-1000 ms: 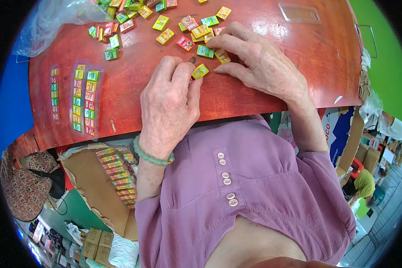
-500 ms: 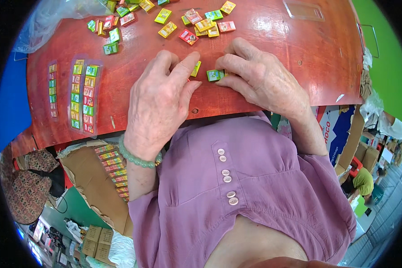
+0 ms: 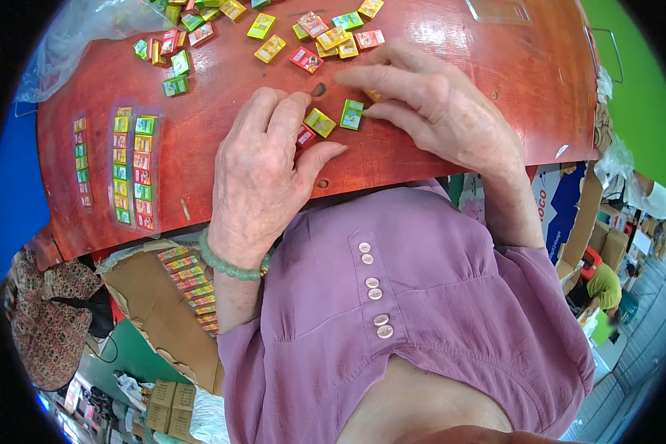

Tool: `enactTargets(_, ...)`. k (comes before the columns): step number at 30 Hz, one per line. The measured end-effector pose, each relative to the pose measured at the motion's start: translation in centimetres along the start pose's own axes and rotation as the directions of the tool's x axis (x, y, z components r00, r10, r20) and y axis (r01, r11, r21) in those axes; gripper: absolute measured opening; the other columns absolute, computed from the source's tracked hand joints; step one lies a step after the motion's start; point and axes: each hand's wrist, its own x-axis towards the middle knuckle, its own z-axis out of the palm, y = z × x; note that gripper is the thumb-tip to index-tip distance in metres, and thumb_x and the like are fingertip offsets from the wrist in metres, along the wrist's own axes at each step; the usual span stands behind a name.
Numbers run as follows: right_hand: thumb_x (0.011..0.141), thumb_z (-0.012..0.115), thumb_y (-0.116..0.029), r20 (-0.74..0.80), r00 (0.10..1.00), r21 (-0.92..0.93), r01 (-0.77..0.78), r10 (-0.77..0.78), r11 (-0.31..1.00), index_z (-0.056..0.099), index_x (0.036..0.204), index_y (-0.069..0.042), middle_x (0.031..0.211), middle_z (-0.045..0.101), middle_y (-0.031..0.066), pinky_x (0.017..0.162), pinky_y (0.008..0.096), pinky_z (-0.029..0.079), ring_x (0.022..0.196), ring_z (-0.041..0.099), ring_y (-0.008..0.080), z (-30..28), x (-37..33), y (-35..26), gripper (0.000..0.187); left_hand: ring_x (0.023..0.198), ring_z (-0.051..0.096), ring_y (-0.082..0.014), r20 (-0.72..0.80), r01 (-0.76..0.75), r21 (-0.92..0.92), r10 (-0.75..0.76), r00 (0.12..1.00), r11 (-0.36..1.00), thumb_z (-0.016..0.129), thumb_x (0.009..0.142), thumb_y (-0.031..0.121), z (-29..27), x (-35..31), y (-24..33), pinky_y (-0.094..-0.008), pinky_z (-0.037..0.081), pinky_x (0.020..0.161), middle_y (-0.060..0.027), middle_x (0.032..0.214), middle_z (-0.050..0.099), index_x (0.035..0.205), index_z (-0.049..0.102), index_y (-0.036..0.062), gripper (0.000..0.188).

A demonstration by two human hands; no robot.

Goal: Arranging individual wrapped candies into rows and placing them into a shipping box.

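Note:
Small yellow, red and green boxes lie between my hands on the red wooden table (image 3: 237, 200). My left hand (image 3: 259, 159) is open, thumb and index finger apart, around a red box (image 3: 305, 136) that its fingers partly cover. A yellow box (image 3: 320, 122) lies beside the red one. Just to the right is a green box (image 3: 351, 115), with the thumb tip of my right hand (image 3: 436, 103) at its edge. That hand is open too, its fingers spread above the table. Another yellow box (image 3: 374, 95) is mostly hidden beneath them.
Loose boxes (image 3: 333, 37) are scattered along the far side, near a clear plastic bag (image 3: 59, 66). Filled clear trays (image 3: 135, 170) lie at the left. An empty clear tray (image 3: 499, 10) sits at the far right. Below the table edge, a cardboard carton (image 3: 144, 285) holds more filled strips.
My fingers have spread apart, uncovering the red and yellow boxes. The green box has turned from lying crosswise to pointing away from me. My right index finger has stretched leftward.

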Motion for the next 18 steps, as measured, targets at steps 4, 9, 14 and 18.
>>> enactTargets(4, 0.084, 0.077, -0.009, -0.028, 0.988, 0.009, -0.154, 0.154, 0.988, 0.068, 0.117, -0.003, 0.107, 0.062, 0.0148, 0.079, 0.0406, 0.055, 0.092, 0.067, 0.0332, 0.2, -1.2, 0.1, 0.035, 0.092, 0.062, -0.0337, -0.011, -0.038, 0.01, 0.038, 0.999, 0.999, 0.083, 0.077, 0.009, -0.1, -0.1, -0.1, -0.0437, 0.054, 0.075, -0.0143, 0.101, 0.058, 0.112, 0.064, -0.0001, 0.041)
enactTargets(9, 0.082, 0.081, -0.011, -0.092, 0.969, 0.065, -0.226, 0.231, 0.972, 0.065, 0.119, -0.003, 0.105, 0.06, 0.0145, 0.077, 0.041, 0.056, 0.092, 0.067, 0.0331, 2.0, -1.9, -2.1, 0.041, 0.093, 0.062, -0.0348, -0.013, -0.057, 0.011, 0.057, 0.998, 0.998, 0.077, 0.079, 0.002, 0.0, -0.1, 0.1, -0.0448, 0.054, 0.076, -0.0145, 0.101, 0.058, 0.114, 0.064, -0.0005, 0.037)
enactTargets(14, 0.086, 0.076, -0.008, -0.103, 0.98, 0.053, -0.164, 0.169, 0.985, 0.064, 0.12, -0.002, 0.106, 0.057, 0.0158, 0.079, 0.043, 0.056, 0.092, 0.065, 0.036, 3.1, -1.5, -2.1, 0.036, 0.097, 0.061, -0.036, 0.052, -0.029, 0.0, 0.029, 0.998, 1.0, 0.073, 0.08, -0.002, 0.1, -0.2, 0.7, -0.0454, 0.053, 0.081, -0.0165, 0.106, 0.057, 0.116, 0.063, -0.0031, 0.038)
enactTargets(18, 0.09, 0.069, -0.005, -0.003, 0.989, 0.086, -0.148, 0.149, 0.985, 0.064, 0.118, 0.001, 0.106, 0.058, 0.0163, 0.082, 0.0438, 0.055, 0.096, 0.064, 0.0368, 3.3, -0.7, -2.3, 0.03, 0.098, 0.06, -0.0368, 0.028, -0.086, 0.047, 0.085, 0.996, 0.995, 0.073, 0.079, -0.003, 0.0, -0.3, 0.7, -0.0454, 0.053, 0.083, -0.0172, 0.109, 0.057, 0.118, 0.062, -0.0042, 0.04)
